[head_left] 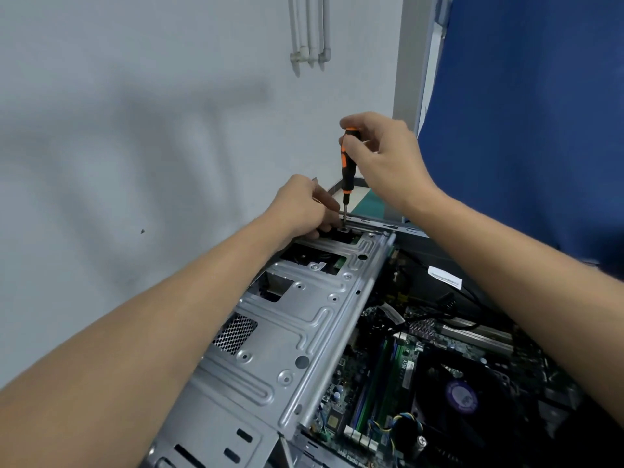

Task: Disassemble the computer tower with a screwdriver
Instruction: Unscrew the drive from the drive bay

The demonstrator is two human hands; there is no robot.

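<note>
The open computer tower (304, 319) lies on its side, its grey metal drive cage facing up and the motherboard (398, 383) exposed to the right. An orange and black screwdriver (347, 167) stands upright with its tip on a screw at the cage's far end. My right hand (385, 160) grips the top of its handle. My left hand (304, 207) rests on the far end of the cage beside the shaft, fingers curled near the tip; what they pinch is hidden.
A pale wall fills the left and back, with white pipes (310, 32) high up. A blue panel (526, 123) stands at the right. A CPU fan (462, 396), cables and memory sticks lie inside the case.
</note>
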